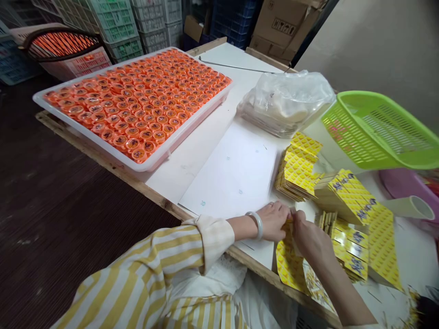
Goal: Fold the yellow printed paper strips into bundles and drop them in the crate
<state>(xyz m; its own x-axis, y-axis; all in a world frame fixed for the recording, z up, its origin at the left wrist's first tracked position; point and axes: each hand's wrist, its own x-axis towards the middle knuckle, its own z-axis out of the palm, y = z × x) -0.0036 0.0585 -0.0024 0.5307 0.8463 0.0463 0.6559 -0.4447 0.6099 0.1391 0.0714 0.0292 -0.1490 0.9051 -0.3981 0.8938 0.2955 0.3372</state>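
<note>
Close to the table's front edge, my left hand (273,221) and my right hand (313,240) meet at the top of a yellow printed card sheet (291,267). Both hands have their fingers closed on it, though the fingertips are partly hidden. The sheet hangs down towards the wooden edge. Just beyond my hands stands a stack of yellow patterned cards (298,167). To the right of my right hand lie yellow cards with dark lettering (351,249), and behind them a taller stack of lettered cards (356,194).
A white tray (161,157) full of orange-capped pieces (137,105) takes up the table's left side. White paper (229,169) lies in the middle. A clear plastic bag (288,100), a green basket (384,132) and a pale tube (409,208) are farther back and right.
</note>
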